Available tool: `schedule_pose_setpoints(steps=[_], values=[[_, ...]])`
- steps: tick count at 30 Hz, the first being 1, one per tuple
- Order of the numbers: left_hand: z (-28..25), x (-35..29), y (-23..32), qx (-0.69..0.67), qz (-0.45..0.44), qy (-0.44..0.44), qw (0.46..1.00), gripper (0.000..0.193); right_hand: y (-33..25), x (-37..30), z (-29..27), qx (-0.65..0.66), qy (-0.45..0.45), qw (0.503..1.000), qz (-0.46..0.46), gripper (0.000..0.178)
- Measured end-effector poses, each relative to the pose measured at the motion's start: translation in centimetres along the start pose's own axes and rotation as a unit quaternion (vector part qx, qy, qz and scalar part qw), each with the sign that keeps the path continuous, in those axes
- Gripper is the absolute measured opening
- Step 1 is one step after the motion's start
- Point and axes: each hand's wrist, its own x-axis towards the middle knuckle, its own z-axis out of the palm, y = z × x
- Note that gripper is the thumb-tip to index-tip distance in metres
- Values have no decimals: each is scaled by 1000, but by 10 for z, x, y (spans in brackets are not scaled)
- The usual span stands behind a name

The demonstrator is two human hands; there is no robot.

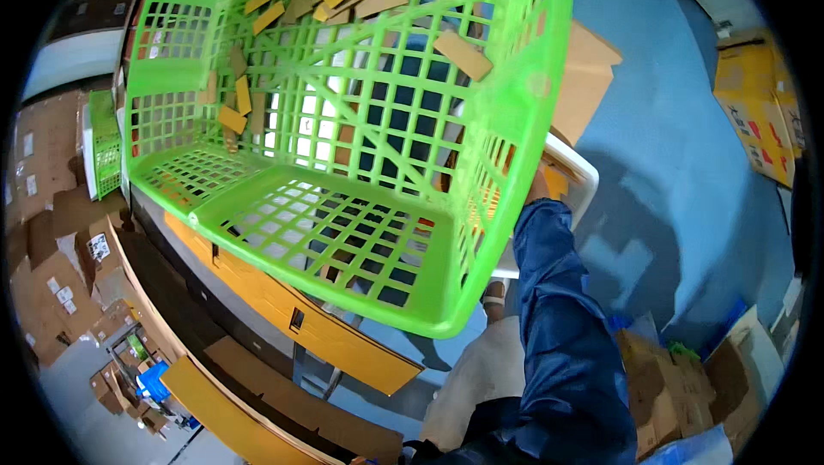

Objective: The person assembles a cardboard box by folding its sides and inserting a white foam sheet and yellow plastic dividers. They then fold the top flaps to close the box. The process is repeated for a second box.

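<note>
Blue-painted floor (652, 96) spreads along the right side, with a yellow printed cardboard box (755, 109) near the far edge and brown cartons (661, 379) lower down. Filling the middle is a large bright-green plastic lattice basket (412, 298), tilted so that its open top faces the wearer; it appears raised off the floor. Small flat rectangular pieces in yellow and tan (343, 0) lie loose inside, most of them bunched toward the upper left, with one tan rectangular piece (463, 55) by itself at the upper right. Much of the lattice shows bare between them, so the basket looks only sparsely filled; the pieces are in it, and nothing shows whether more are to be added or taken out.

The right hand (538, 189), below a dark-blue sleeve (554, 285), is at the outer face of the right wall, mostly hidden; whether its fingers are clamped on the plastic cannot be told. The left hand is out of sight. Just beyond the right hand sits a white plastic tub (586, 175) with something yellow inside. Long yellow slotted panels (343, 336) run below the basket.
</note>
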Motion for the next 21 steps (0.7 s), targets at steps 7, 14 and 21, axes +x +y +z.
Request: schedule_pose_setpoints(steps=[7,14,21], values=[[-13,4,2,-8,44,-1,999,53,-36,-7,-29,-1,-92,990,-108,22],[-16,-11,-1,-26,64,13,998,54,-17,-119,-65,-2,-161,978,-131,25],[-26,-15,-14,-59,71,45,995,54,-58,-433,-138,-214,-210,949,-96,55]])
